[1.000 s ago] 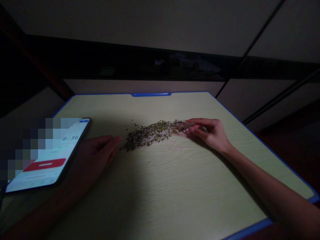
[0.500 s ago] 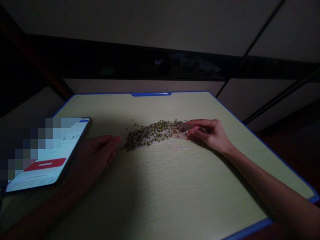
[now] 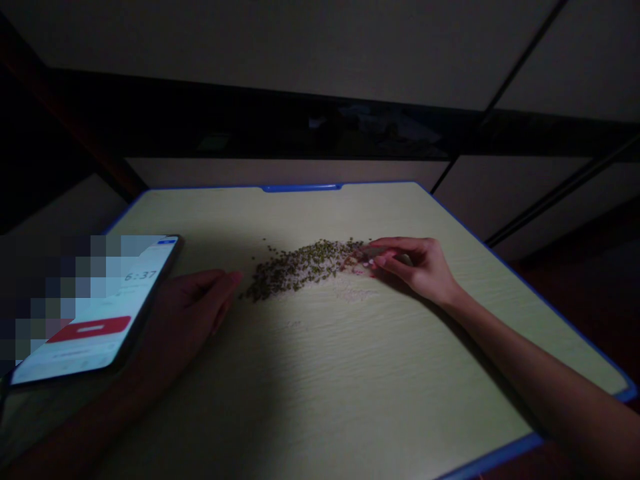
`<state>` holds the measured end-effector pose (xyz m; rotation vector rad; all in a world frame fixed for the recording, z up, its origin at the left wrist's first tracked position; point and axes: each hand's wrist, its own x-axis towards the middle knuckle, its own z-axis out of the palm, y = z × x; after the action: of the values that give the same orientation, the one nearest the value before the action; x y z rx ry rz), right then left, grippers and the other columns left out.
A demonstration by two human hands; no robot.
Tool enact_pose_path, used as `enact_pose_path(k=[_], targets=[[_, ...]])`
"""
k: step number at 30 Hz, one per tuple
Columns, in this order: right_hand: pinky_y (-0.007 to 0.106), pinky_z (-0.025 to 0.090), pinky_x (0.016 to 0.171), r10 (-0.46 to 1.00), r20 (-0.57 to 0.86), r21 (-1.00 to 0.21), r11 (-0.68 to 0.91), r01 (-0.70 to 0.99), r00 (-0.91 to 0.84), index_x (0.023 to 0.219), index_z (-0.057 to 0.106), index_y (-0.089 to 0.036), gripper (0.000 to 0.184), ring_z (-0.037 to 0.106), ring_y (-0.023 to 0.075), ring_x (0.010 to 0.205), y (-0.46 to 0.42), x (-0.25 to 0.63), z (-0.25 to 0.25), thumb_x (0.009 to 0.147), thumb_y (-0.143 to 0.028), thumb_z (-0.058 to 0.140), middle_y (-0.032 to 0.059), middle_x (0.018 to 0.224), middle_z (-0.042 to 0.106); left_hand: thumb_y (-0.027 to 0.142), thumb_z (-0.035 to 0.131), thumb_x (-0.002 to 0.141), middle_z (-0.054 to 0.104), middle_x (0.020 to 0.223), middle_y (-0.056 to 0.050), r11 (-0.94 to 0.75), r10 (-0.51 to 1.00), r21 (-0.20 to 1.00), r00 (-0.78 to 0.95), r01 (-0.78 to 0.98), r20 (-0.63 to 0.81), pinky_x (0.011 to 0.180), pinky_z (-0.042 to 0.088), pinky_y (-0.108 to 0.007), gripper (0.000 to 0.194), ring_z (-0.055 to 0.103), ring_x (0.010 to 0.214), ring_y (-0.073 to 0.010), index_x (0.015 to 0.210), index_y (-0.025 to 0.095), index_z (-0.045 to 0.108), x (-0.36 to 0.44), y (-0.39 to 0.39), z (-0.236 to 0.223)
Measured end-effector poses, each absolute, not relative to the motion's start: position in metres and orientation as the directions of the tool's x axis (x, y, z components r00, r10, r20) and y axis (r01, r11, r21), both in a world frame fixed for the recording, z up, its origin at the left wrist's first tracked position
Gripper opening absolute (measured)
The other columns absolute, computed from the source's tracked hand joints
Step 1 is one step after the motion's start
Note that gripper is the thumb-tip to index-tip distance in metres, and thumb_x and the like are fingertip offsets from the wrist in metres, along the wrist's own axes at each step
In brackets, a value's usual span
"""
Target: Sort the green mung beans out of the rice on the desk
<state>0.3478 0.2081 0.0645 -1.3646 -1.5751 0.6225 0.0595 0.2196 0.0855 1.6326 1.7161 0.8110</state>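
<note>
A spread-out heap of small green beans mixed with pale grains (image 3: 300, 265) lies across the middle of the table. At its right end is my right hand (image 3: 420, 267), thumb and fingers closed on a small see-through piece with pink and white marks (image 3: 364, 260). That piece touches the heap's edge; its exact kind is unclear. On the left, my left hand (image 3: 195, 307) rests with curled fingers in shadow, thumb against the index finger, just short of the heap's left end. Nothing shows in it.
A lit phone (image 3: 107, 300) showing 6:37 stands tilted beside my left hand, partly blurred out. The pale wood-look table (image 3: 350, 387) has a blue rim. Scattered pale grains (image 3: 353, 290) lie in front of the heap. Dark cabinet panels (image 3: 280, 40) rise behind.
The see-through piece in my right hand has shifted slightly left against the heap. My left hand stays in place.
</note>
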Motion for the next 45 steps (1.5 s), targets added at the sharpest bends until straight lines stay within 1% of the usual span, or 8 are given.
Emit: enact_pose_path(k=[11,17,23,27,31,33,37,45], targets=[[0.026,0.046,0.052,0.939,0.342,-0.812,0.276,0.515,0.035,0.091,0.074,-0.016,0.024,0.057,0.0125,0.054,0.21,0.348,0.062,0.071,-0.023,0.064,0.0025,0.062,0.069,0.045,0.046,0.07,0.036,0.033,0.007,0.039,0.999,0.779,-0.034,0.626,-0.023,0.041,0.027,-0.021,0.041,0.035,0.035,-0.008,0.039,0.02,0.039,0.06,0.219,0.086],[0.024,0.042,0.048,0.946,0.323,-0.825,0.267,0.498,0.028,0.092,0.074,-0.015,0.025,0.052,0.011,0.051,0.21,0.348,0.063,0.071,-0.023,0.064,0.0029,0.061,0.067,0.046,0.046,0.07,0.037,0.032,0.007,0.047,0.999,0.776,-0.034,0.629,-0.032,0.04,0.027,-0.021,0.041,0.035,0.033,-0.008,0.039,0.02,0.039,0.059,0.22,0.084],[0.022,0.035,0.041,0.965,0.261,-0.869,0.247,0.429,-0.026,0.093,0.073,-0.015,0.026,0.044,0.0076,0.046,0.209,0.35,0.061,0.07,-0.024,0.066,0.0038,0.067,0.068,0.046,0.046,0.07,0.035,0.032,0.007,0.034,0.999,0.772,-0.029,0.634,-0.02,0.04,0.027,-0.021,0.041,0.034,0.034,-0.008,0.039,0.02,0.039,0.058,0.219,0.085],[0.022,0.035,0.04,0.971,0.234,-0.884,0.233,0.406,-0.048,0.094,0.073,-0.016,0.026,0.046,0.008,0.046,0.207,0.353,0.059,0.07,-0.027,0.067,0.0058,0.074,0.071,0.047,0.047,0.07,0.037,0.033,0.007,0.048,0.999,0.78,-0.034,0.624,-0.034,0.041,0.028,-0.021,0.041,0.035,0.035,-0.0084,0.039,0.02,0.04,0.059,0.219,0.086],[0.025,0.042,0.048,0.965,0.262,-0.87,0.245,0.427,-0.021,0.093,0.074,-0.018,0.023,0.055,0.011,0.055,0.206,0.359,0.06,0.072,-0.024,0.064,0.0061,0.081,0.072,0.046,0.046,0.069,0.036,0.032,0.007,0.044,0.999,0.786,-0.021,0.616,-0.039,0.04,0.027,-0.021,0.041,0.035,0.034,-0.0082,0.039,0.02,0.039,0.06,0.219,0.085],[0.025,0.044,0.051,0.958,0.288,-0.855,0.253,0.453,0.009,0.091,0.074,-0.017,0.023,0.056,0.0116,0.056,0.207,0.362,0.062,0.072,-0.022,0.064,0.0049,0.076,0.072,0.046,0.046,0.07,0.035,0.032,0.007,0.048,0.999,0.789,-0.024,0.613,-0.042,0.04,0.027,-0.02,0.041,0.034,0.034,-0.0081,0.039,0.02,0.039,0.059,0.22,0.084],[0.025,0.042,0.048,0.952,0.298,-0.845,0.231,0.483,0.066,0.089,0.074,-0.014,0.025,0.052,0.0109,0.05,0.209,0.362,0.064,0.068,-0.023,0.065,0.0026,0.059,0.066,0.047,0.046,0.069,0.037,0.033,0.007,0.025,1.0,0.775,-0.023,0.632,-0.014,0.041,0.027,-0.02,0.042,0.036,0.035,-0.008,0.038,0.02,0.039,0.056,0.221,0.083],[0.026,0.042,0.049,0.949,0.303,-0.837,0.223,0.5,0.084,0.09,0.074,-0.011,0.028,0.052,0.0118,0.05,0.21,0.36,0.066,0.067,-0.025,0.066,0.0033,0.057,0.065,0.049,0.046,0.067,0.035,0.032,0.007,0.038,0.999,0.781,-0.034,0.623,-0.022,0.04,0.027,-0.021,0.041,0.034,0.034,-0.008,0.037,0.021,0.039,0.059,0.219,0.086]])
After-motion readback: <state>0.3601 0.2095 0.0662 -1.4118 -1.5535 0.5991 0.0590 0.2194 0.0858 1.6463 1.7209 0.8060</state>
